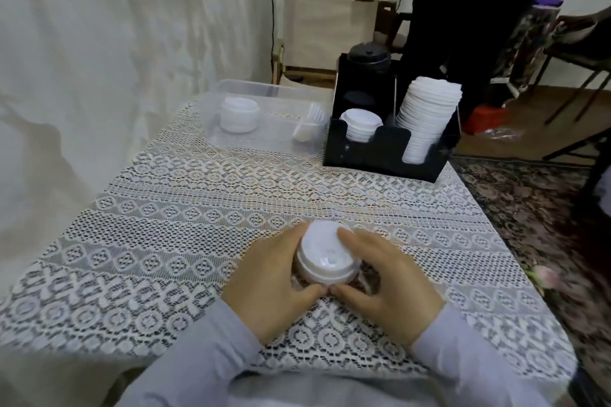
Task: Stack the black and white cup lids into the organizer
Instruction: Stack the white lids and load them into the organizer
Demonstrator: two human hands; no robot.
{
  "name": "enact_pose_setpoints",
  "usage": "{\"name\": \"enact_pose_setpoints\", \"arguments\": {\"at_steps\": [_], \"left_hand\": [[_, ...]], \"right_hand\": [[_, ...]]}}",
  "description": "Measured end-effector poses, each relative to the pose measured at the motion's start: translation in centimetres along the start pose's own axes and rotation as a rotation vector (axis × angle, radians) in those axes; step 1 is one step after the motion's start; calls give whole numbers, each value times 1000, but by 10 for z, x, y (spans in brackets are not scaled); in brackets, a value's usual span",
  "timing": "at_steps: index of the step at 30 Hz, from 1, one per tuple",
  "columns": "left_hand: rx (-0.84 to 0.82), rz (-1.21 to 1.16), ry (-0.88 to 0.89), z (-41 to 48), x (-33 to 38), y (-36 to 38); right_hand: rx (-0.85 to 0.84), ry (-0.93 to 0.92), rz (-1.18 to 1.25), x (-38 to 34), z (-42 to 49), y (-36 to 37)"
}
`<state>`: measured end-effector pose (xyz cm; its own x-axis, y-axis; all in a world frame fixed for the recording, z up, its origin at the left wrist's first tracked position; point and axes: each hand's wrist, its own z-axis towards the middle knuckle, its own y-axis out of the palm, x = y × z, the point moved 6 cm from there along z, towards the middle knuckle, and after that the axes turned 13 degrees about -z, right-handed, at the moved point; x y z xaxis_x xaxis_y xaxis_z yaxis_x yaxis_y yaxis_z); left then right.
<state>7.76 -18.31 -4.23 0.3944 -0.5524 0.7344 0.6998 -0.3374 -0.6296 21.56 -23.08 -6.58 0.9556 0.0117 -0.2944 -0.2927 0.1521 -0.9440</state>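
From the head camera, both hands are close to the near edge of the table, which has a white lace cloth on it. The left hand and the right hand hold a small stack of white lids between them. The left fingers curl round its left side. The right fingers lie over its top right rim. The two thumbs touch each other on the near side of the stack. It is hard to tell if the stack sits on the cloth or is lifted a little.

The black organizer stands at the far right of the table, well apart from the hands. A tall leaning pile of white lids fills its right slot. A short pile of white lids sits in its front left slot. Some black lids stick up at its back left.

Just beside the organizer, on its left, is a clear plastic bin. Another stack of white lids sits inside it, and a few more lids lean in its right end.

A patterned rug covers the floor on the right.
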Motion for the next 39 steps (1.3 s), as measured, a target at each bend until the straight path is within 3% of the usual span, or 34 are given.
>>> {"name": "enact_pose_setpoints", "arguments": {"at_steps": [11, 20, 26, 32, 39], "left_hand": [[-42, 22, -130, 3, -9, 0], [-87, 50, -176, 4, -16, 3], [-86, 33, -209, 3, -17, 2], [-94, 15, -225, 3, -16, 2], [-73, 15, -219, 3, -17, 3]], "right_hand": [[-32, -20, 149, -8, 15, -7], [-81, -78, 118, -3, 22, -7], [-27, -175, -28, -6, 24, -10], [163, -421, -282, -19, 22, -9], [193, -457, -378, -20, 22, 2]]}}
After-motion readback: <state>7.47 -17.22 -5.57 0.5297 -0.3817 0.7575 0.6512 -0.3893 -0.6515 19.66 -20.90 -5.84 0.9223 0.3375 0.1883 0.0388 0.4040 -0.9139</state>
